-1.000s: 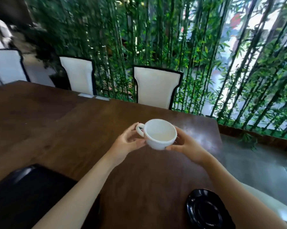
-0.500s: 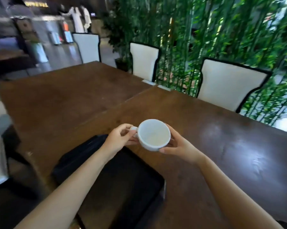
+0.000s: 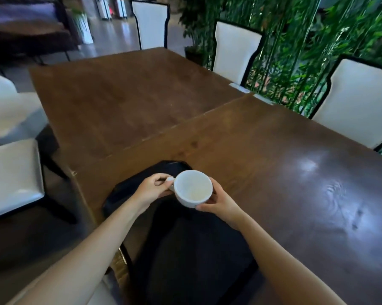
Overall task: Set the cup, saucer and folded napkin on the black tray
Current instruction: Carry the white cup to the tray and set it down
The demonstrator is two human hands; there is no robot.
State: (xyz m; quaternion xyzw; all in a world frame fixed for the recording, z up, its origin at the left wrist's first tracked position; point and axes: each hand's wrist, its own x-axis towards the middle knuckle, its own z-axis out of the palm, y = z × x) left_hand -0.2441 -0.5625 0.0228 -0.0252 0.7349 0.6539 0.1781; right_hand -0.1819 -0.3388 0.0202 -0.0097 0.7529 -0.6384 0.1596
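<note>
both hands carry the cup point(image 3: 193, 188) above the tray point(image 3: 185, 249): left grip point(image 3: 151, 190) pinching its handle, right grip point(image 3: 222, 202) cradling its side. the next move seems to be lowering it level onto the tray; saucer and napkin unseen.

Two dark wooden tables point(image 3: 128, 95) butted together. White chairs point(image 3: 234, 51) with black trim along far side. Green bamboo screen point(image 3: 306, 29) behind.
</note>
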